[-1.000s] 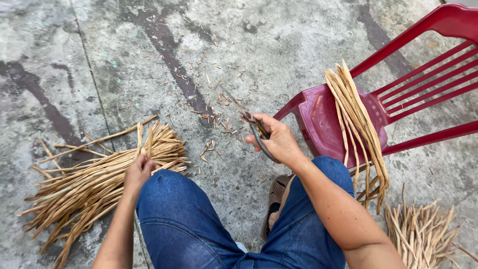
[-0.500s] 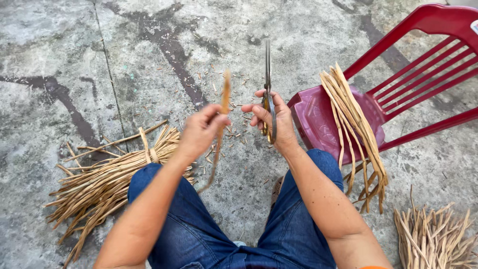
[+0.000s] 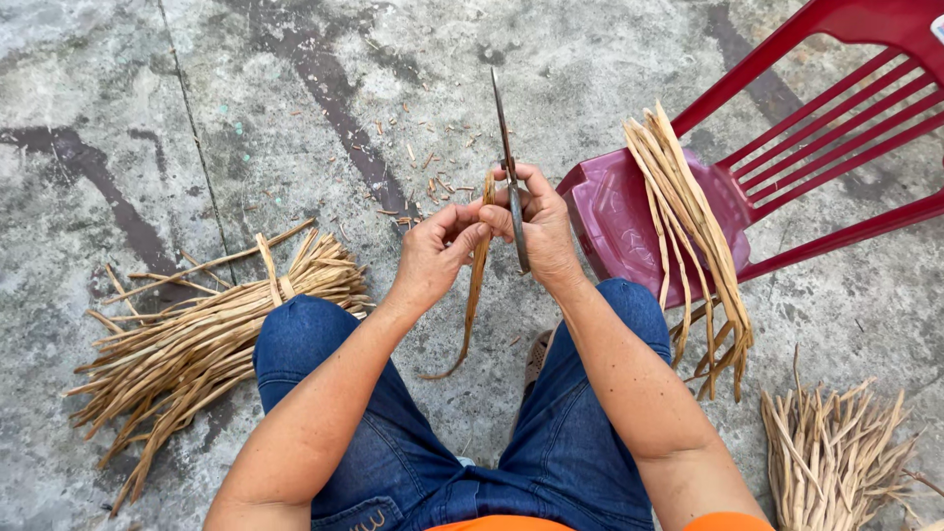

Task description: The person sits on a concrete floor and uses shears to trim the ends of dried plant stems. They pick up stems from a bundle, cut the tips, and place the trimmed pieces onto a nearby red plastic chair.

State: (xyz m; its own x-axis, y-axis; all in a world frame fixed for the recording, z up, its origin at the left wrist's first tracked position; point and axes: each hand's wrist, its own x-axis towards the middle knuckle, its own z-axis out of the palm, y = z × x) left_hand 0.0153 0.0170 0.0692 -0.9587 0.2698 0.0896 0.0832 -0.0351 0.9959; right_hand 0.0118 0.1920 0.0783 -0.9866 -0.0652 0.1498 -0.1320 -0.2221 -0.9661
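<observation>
The strip point(image 3: 476, 285) between the hands is tan, darker brown along its hanging end. The blade point(image 3: 508, 157) is dark grey with a dull sheen. The bundle point(image 3: 211, 334) on the left is straw-yellow, streaked with brown, and its tie is the same pale yellow. The strips point(image 3: 688, 226) draped over the chair point(image 3: 816, 128) are light tan; the chair is deep red, its seat a duller maroon. The pile point(image 3: 836, 452) at lower right is pale beige. The floor point(image 3: 295, 88) is mottled grey concrete, blotched with dark stains and flecked with brown chips. The jeans point(image 3: 374, 433) are dark blue with lighter stitching, and the shirt point(image 3: 511, 523) is orange.
</observation>
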